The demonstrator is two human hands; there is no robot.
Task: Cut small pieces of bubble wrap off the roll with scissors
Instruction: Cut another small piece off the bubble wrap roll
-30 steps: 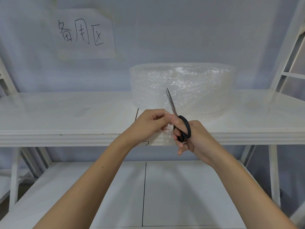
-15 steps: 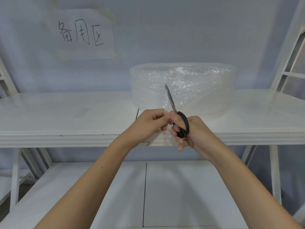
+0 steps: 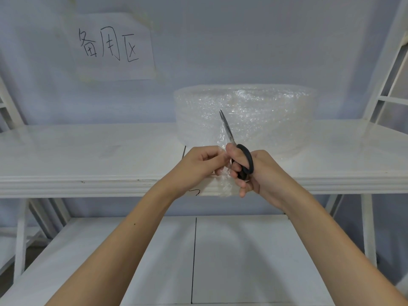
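Plenty of open room on the glossy white upper shelf (image 3: pixel 88 151) left of the big translucent bubble wrap roll (image 3: pixel 245 120), which blocks the middle back. White ladder-style side frame (image 3: pixel 388 85) closes off the right; the lower white shelf board (image 3: pixel 242 250) sits open underneath.

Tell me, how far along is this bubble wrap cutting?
Done: no cut pieces show anywhere on the shelf, so there is nothing finished to see. In hand: the left hand pinches the loose strip of wrap while the right hand holds the scissors, blades nearly shut and pointing up toward the roll. Left: the roll looks mostly full, so plenty remains.
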